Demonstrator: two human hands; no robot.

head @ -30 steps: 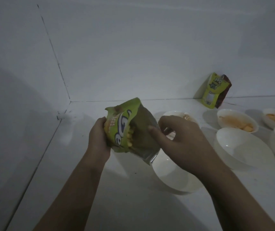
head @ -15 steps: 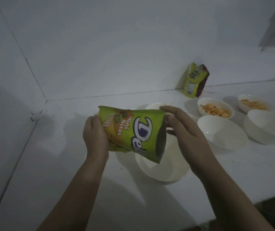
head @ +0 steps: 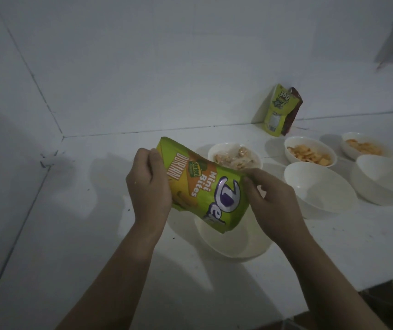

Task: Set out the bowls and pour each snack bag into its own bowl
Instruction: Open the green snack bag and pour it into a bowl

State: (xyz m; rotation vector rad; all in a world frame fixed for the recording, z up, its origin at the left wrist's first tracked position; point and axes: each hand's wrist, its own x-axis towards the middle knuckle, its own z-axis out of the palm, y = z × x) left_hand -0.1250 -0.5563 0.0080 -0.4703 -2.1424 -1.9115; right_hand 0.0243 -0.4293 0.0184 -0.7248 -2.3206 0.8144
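Note:
I hold a green snack bag (head: 200, 186) with orange print in both hands. My left hand (head: 149, 186) grips its bottom end. My right hand (head: 271, 201) pinches its upper edge near the mouth. The bag is tilted, its mouth pointing down over a white bowl (head: 236, 241) that looks empty. Behind the bag stands a white bowl of pale snack pieces (head: 234, 156).
An empty white bowl (head: 319, 186) and another white bowl (head: 386, 179) sit to the right. Two bowls of orange crackers (head: 310, 152) (head: 363, 145) stand behind them. A green bag and a dark red bag (head: 282, 110) lean on the back wall. The counter's front edge (head: 357, 294) drops off lower right.
The bag has turned so its printed front faces me and its mouth tips lower over the bowl. My right hand moved from the bag's opening to pinch its edge.

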